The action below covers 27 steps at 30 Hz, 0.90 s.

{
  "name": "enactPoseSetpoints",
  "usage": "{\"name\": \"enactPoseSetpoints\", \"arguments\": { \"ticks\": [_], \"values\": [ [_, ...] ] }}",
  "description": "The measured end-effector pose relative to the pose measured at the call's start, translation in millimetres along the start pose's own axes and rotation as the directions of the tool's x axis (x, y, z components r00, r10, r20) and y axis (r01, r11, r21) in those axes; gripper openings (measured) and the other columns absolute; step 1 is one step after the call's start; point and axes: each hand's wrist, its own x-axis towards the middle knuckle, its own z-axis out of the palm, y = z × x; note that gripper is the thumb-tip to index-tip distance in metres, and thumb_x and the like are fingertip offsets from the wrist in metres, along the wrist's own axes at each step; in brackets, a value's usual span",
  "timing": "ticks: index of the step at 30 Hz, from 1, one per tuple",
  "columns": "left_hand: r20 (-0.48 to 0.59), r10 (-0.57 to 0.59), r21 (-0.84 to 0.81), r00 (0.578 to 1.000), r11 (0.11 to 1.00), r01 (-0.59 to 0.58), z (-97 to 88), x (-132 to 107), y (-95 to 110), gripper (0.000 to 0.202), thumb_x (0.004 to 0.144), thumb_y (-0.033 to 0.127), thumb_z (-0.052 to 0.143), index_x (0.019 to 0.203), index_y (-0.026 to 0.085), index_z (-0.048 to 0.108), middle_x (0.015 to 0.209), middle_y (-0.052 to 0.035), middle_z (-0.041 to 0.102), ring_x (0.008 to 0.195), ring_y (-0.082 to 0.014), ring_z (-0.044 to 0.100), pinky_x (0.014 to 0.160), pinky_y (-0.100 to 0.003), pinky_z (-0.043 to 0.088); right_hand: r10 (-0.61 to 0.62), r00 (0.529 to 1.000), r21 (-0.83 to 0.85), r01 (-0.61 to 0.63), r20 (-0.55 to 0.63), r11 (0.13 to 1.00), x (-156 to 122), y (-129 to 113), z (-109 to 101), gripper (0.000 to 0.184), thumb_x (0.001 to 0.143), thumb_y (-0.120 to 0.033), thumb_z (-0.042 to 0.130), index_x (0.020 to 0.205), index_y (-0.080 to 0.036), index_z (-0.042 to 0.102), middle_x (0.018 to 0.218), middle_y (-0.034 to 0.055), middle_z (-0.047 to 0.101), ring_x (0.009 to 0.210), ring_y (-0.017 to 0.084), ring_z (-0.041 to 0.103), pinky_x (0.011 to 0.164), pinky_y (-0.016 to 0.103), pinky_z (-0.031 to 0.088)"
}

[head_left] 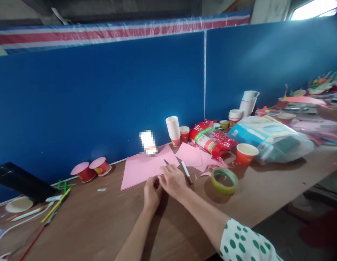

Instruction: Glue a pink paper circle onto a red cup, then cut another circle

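Note:
My left hand (152,194) is curled closed just in front of the pink paper sheets (141,172). A small dark red bit shows inside its fingers, but I cannot make out what it is. My right hand (173,181) meets it from the right, fingers bent and touching the left fingertips; whatever they pinch is hidden. Beyond the right knuckles, the dark tip of a thin pen (165,161) sticks out over the pink paper. A white marker (185,169) lies right beside that hand. Further right rests a roll of yellowish tape (215,185).
Two red cups (87,174) topped with pink discs stand left, near a black cylinder (19,181). Behind are stacked paper cups (173,128), a red package (209,139) and a blue partition (103,98). A paper cup (245,156) and plastic-wrapped pack (268,137) sit right.

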Motion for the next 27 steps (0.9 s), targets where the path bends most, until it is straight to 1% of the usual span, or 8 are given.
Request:
{"name": "enactPoseSetpoints", "arguments": {
  "ticks": [4, 7, 11, 14, 16, 18, 20, 27],
  "values": [
    [-0.14, 0.121, -0.14, 0.983, 0.98, -0.141, -4.8, 4, -4, 0.031, 0.07, 0.037, 0.052, 0.09, 0.015, 0.063, 0.086, -0.0082, 0.063, 0.077, -0.0196, 0.058, 0.071, -0.032, 0.046, 0.315, 0.942, -0.257, -0.278, 0.115, 0.926, 9, 30, -4, 0.021, 0.078, -0.033, 0.051, 0.092, -0.017, 0.05, 0.095, 0.0107, 0.053, 0.092, 0.025, 0.044, 0.073, 0.035, 0.037],
    [-0.164, 0.108, -0.23, 0.98, 0.962, -0.145, -4.5, 6, -12, 0.032, 0.069, 0.038, 0.054, 0.088, 0.014, 0.064, 0.082, -0.0088, 0.064, 0.074, -0.0191, 0.059, 0.069, -0.031, 0.045, 0.335, 0.932, -0.287, -0.286, 0.137, 0.914, 7, 39, 0, 0.02, 0.074, -0.031, 0.056, 0.086, -0.016, 0.053, 0.087, 0.0111, 0.056, 0.085, 0.025, 0.047, 0.066, 0.033, 0.038],
    [-0.155, 0.062, -0.382, 0.986, 0.916, -0.118, -7.8, 9, -17, 0.032, 0.067, 0.038, 0.058, 0.088, 0.015, 0.064, 0.082, -0.008, 0.065, 0.075, -0.0184, 0.059, 0.071, -0.03, 0.045, 0.315, 0.939, -0.289, -0.265, 0.139, 0.92, 7, 37, 1, 0.014, 0.076, -0.028, 0.054, 0.08, -0.015, 0.056, 0.078, 0.0111, 0.059, 0.078, 0.025, 0.05, 0.062, 0.031, 0.037],
    [-0.122, -0.044, -0.57, 0.992, 0.821, -0.033, -14.0, 14, -19, 0.033, 0.066, 0.036, 0.061, 0.091, 0.015, 0.063, 0.081, -0.0063, 0.064, 0.073, -0.0164, 0.059, 0.071, -0.03, 0.045, 0.249, 0.961, -0.246, -0.214, 0.122, 0.945, 6, 30, 3, 0.019, 0.082, -0.032, 0.046, 0.086, -0.017, 0.055, 0.084, 0.0094, 0.059, 0.079, 0.023, 0.051, 0.065, 0.031, 0.038],
    [-0.071, -0.139, -0.739, 0.988, 0.673, 0.042, -18.8, 17, -21, 0.033, 0.065, 0.034, 0.063, 0.093, 0.015, 0.061, 0.079, -0.0041, 0.063, 0.069, -0.0133, 0.058, 0.069, -0.028, 0.046, 0.148, 0.985, -0.116, -0.138, 0.09, 0.984, 4, 23, 7, 0.02, 0.084, -0.033, 0.042, 0.089, -0.018, 0.053, 0.085, 0.0073, 0.059, 0.081, 0.021, 0.052, 0.069, 0.029, 0.038],
    [-0.015, -0.217, -0.882, 0.976, 0.462, 0.089, -23.6, 21, -23, 0.032, 0.063, 0.029, 0.066, 0.092, 0.015, 0.06, 0.08, -0.0021, 0.061, 0.067, -0.0101, 0.057, 0.069, -0.025, 0.046, 0.053, 0.998, 0.067, -0.055, 0.037, 0.996, 0, 15, 13, 0.019, 0.084, -0.03, 0.042, 0.094, -0.017, 0.052, 0.086, 0.0064, 0.059, 0.082, 0.019, 0.052, 0.072, 0.028, 0.039],
    [0.025, -0.272, -0.932, 0.962, 0.342, 0.121, -27.8, 25, -24, 0.027, 0.061, 0.025, 0.069, 0.084, 0.014, 0.061, 0.075, -0.0004, 0.06, 0.063, -0.0068, 0.056, 0.066, -0.021, 0.046, 0.012, 1.0, 0.198, -0.015, 0.016, 0.98, -4, 7, 20, 0.017, 0.083, -0.027, 0.044, 0.095, -0.018, 0.051, 0.087, 0.0059, 0.059, 0.082, 0.018, 0.053, 0.073, 0.027, 0.039],
    [0.167, -0.223, -0.942, 0.96, 0.253, 0.222, -29.6, 25, -22, 0.026, 0.057, 0.027, 0.072, 0.076, 0.013, 0.061, 0.068, 0.0016, 0.057, 0.057, -0.004, 0.053, 0.056, -0.015, 0.045, 0.006, 1.0, 0.308, -0.01, 0.016, 0.951, -8, -2, 23, 0.017, 0.081, -0.026, 0.047, 0.094, -0.018, 0.054, 0.086, 0.0061, 0.061, 0.082, 0.019, 0.055, 0.073, 0.027, 0.041]
  ]
}}
